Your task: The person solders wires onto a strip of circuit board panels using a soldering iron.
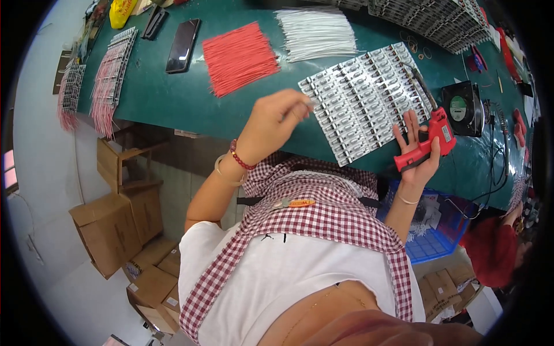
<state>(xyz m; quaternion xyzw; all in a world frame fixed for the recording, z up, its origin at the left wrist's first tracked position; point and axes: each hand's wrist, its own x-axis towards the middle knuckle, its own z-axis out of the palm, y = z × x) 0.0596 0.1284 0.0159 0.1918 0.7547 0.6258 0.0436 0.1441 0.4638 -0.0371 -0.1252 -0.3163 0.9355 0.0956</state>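
Note:
My right hand (424, 164) grips a red soldering gun (442, 134) by its handle, with some fingers stretched out past it. The gun's metal tip points up and away, over the right part of a tilted sheet of small circuit boards (360, 106) set in rows. At the sheet's left edge, my left hand (270, 124) is closed in a pinch. Something small and whitish shows at its fingertips, too small to name. Beyond the hands lie a bundle of red wires (239, 57) and a bundle of white wires (316, 34).
A black fan (463, 108) stands right of the gun, near cables. Stacked board panels (433, 23) fill the far right. At the left lie a phone (183, 46) and boards with pink wires (112, 78). A blue crate (430, 248) sits below the green table (156, 101).

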